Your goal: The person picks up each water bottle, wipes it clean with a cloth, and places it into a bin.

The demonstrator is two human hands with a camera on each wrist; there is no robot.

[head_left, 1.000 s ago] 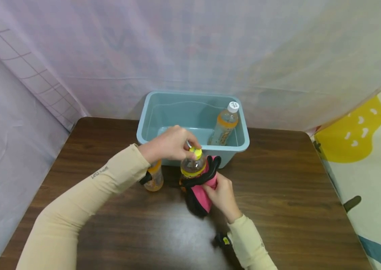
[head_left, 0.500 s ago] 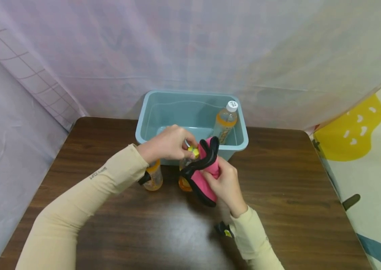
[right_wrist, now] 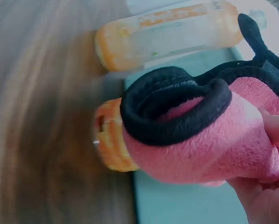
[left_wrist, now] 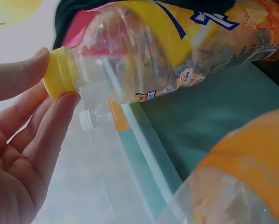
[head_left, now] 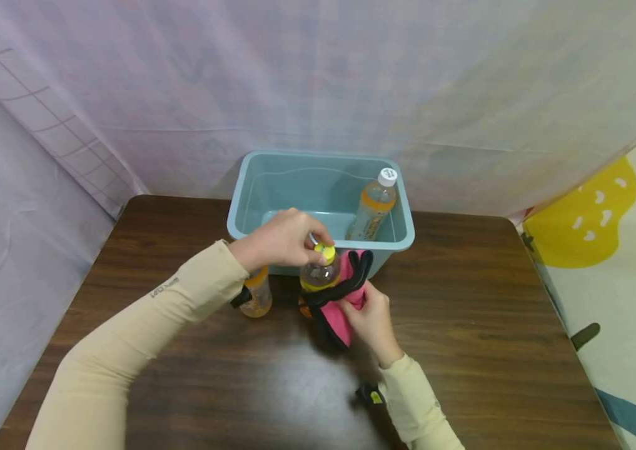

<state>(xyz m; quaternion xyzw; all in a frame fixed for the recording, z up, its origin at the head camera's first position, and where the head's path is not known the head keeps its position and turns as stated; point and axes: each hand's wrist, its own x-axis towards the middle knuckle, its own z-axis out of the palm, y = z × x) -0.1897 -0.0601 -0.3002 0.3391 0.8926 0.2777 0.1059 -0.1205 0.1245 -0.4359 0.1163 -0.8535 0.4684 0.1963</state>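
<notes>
My left hand (head_left: 289, 240) pinches the yellow cap (left_wrist: 60, 72) of a clear plastic bottle (left_wrist: 116, 65) between thumb and fingers. This bottle stands upright on the table in front of the blue bin, its label yellow and orange. My right hand (head_left: 373, 322) grips a pink cloth with black edging (right_wrist: 200, 140), folded and bunched, and holds it against the bottle's side. The cloth covers part of the label in the head view. Under my left wrist stands a second bottle with an orange label (head_left: 258, 297), its top hidden by the hand.
The blue plastic bin (head_left: 318, 159) stands at the table's back edge, against a curtain. A white-capped bottle (head_left: 375, 206) leans inside it at the right. The dark wooden table (head_left: 475, 325) extends around them.
The right hand lifted the cloth up along the bottle towards the cap, then brought it back down. The left hand has kept its pinch on the cap.
</notes>
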